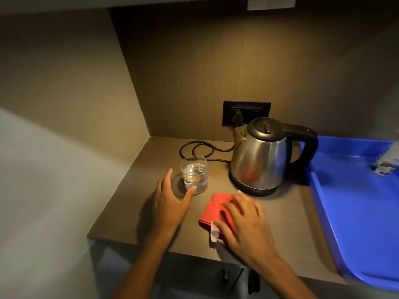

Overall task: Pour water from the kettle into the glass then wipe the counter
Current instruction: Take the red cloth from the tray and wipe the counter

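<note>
Glass point(195, 174): a clear tumbler standing upright on the counter point(287, 216), partly filled with water, left of the kettle and apart from it.
Kettle point(262, 155): stainless steel with a black lid and black handle (handle pointing right), seated on its base near the back wall, spout toward the left.
Cord point(199, 151): black, looped on the counter behind the glass, running toward the kettle base; a plug sits in the dark wall socket point(246, 113).
Cloth point(218, 210): red, lying flat on the counter in front of the kettle, with a white tag at its near edge.
Left hand point(170, 201): open, fingers spread, curved toward the glass; the thumb tip is at the tumbler's base, but it grips nothing.
Right hand point(241, 221): open and flat, palm down, pressing on the cloth, fingers spread over it.
Tray point(354, 212): blue plastic, on the counter's right side, with a blurred small container at its far end.
</note>
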`<state>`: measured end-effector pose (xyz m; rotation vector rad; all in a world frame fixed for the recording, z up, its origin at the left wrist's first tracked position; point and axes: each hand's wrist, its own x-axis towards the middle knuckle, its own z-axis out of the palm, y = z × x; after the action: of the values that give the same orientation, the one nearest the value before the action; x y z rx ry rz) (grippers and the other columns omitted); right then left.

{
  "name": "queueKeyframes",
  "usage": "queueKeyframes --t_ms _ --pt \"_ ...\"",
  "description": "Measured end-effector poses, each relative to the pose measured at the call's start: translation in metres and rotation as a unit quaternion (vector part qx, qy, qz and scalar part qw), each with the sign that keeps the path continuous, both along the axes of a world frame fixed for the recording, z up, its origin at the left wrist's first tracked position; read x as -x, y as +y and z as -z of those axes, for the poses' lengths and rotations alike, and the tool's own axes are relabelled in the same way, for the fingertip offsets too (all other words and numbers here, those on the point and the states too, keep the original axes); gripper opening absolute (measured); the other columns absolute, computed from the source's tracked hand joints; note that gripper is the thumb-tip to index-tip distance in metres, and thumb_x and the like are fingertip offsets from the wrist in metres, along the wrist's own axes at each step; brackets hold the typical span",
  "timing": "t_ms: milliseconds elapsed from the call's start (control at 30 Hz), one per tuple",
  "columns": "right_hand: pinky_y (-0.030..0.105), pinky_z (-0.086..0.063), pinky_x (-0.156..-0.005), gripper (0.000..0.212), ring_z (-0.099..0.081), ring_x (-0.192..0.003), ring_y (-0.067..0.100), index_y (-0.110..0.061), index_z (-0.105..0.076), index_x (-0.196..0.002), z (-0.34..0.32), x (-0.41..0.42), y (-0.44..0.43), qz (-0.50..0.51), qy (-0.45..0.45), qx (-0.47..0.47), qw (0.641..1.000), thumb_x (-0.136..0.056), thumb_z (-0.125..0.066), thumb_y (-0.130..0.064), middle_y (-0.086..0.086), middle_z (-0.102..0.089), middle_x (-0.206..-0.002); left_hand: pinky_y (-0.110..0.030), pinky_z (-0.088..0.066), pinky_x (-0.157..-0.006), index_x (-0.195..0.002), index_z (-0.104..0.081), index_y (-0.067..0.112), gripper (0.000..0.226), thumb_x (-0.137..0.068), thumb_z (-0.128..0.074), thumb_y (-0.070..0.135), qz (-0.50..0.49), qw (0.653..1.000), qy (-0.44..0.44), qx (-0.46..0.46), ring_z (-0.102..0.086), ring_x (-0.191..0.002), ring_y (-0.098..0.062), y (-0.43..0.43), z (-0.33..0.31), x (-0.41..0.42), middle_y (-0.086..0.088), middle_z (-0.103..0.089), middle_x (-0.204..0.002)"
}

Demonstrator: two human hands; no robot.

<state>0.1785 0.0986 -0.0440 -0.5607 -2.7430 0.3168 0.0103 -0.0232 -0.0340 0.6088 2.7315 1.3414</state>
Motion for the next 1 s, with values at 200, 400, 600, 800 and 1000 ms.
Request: queueKeyframes --t_ms 200,400,600,800,1000 --pt "0.048 0.019 -0.113 0.076 0.024 -0.143 0.015 -0.04 0.008 -0.149 0.029 0.008 0.0 -0.038 -0.124 0.05 0.99 -0.083 0.0 -0.077 -0.007 0.014 -0.16 -0.031 -0.041 -0.092 -0.148 -0.027 0.026 0.107 -0.061 -0.083 0.052 0.009 0.996 -0.087 -0.036 -0.046 -0.13 -0.024 0.04 0.011 0.016 -0.007 -0.047 -0.146" --pt "0.046 0.016 -0.115 0.072 0.028 -0.142 0.013 -0.037 0.017 -0.148 0.034 0.035 0.002 -0.029 -0.11 0.059 0.992 -0.087 0.0 -0.071 -0.009 0.022 -0.157 -0.036 -0.052 -0.091 -0.14 -0.04 0.025 0.096 -0.06 -0.085 0.05 0.002 0.996 -0.054 -0.067 -0.055 -0.117 -0.02 0.037 0.016 0.023 -0.004 -0.059 -0.133" --pt "0.056 0.011 -0.113 0.072 0.017 -0.146 0.027 -0.029 0.014 -0.15 0.038 0.089 0.006 -0.006 -0.124 0.058 0.991 -0.093 -0.011 -0.066 0.006 0.018 -0.16 -0.034 -0.056 -0.085 -0.14 -0.041 0.026 0.101 -0.054 -0.087 0.053 -0.011 0.994 -0.024 -0.105 -0.059 -0.108 -0.016 0.01 -0.002 0.046 -0.005 -0.061 -0.129" --pt "0.058 0.01 -0.112 0.074 0.013 -0.146 0.028 -0.027 0.009 -0.151 0.036 0.149 0.027 -0.022 -0.144 0.064 0.987 -0.093 -0.016 -0.066 0.009 0.013 -0.161 -0.021 -0.049 -0.076 -0.138 -0.043 0.022 0.099 -0.054 -0.087 0.052 -0.036 0.993 0.026 -0.105 -0.055 -0.102 -0.012 -0.024 -0.018 0.054 -0.005 -0.061 -0.129" --pt "0.057 0.012 -0.11 0.065 0.008 -0.147 0.025 -0.039 0.001 -0.149 0.028 0.164 0.008 -0.151 -0.138 0.033 0.978 -0.092 -0.011 -0.068 0.001 0.005 -0.162 -0.012 -0.041 -0.066 -0.134 -0.047 0.022 0.094 -0.054 -0.087 0.049 -0.051 0.992 0.045 -0.106 -0.055 -0.1 -0.012 -0.043 -0.028 0.054 -0.005 -0.062 -0.126"
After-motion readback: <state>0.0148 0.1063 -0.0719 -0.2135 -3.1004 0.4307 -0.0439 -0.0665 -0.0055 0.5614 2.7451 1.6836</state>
